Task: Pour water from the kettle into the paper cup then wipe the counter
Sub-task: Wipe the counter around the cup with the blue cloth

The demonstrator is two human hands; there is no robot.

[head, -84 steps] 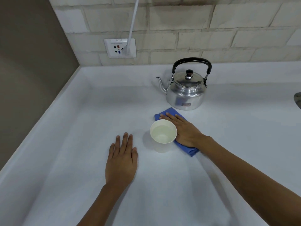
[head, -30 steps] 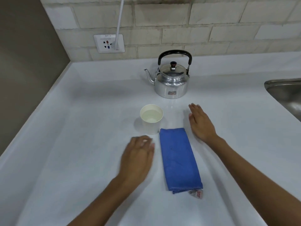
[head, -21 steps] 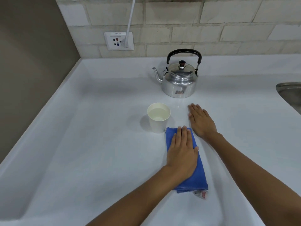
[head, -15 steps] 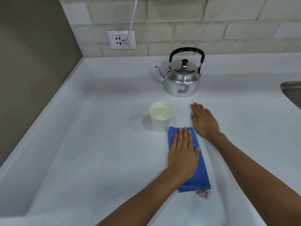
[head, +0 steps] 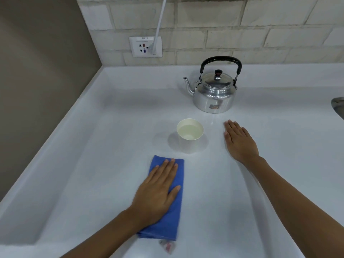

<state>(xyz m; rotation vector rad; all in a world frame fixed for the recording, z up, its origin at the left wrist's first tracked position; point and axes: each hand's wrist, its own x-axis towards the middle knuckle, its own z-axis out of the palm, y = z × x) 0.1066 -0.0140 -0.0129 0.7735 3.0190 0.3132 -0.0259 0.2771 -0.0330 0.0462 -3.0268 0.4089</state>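
Observation:
A steel kettle (head: 214, 94) with a black handle stands at the back of the white counter (head: 104, 138), spout to the left. In front of it a white paper cup (head: 189, 135) stands upright with water inside. A folded blue cloth (head: 176, 207) lies near the front, below and left of the cup. My left hand (head: 158, 190) presses flat on the cloth, fingers together. My right hand (head: 239, 141) rests flat on the bare counter, right of the cup, holding nothing.
A wall socket (head: 145, 46) with a white cable plugged in sits on the brick wall behind. The edge of a metal sink (head: 338, 107) shows at the far right. A brown wall bounds the counter on the left.
My left hand has slid the blue cloth leftward, from beside my right wrist to below and left of the cup. My right hand, the cup and the kettle have stayed put.

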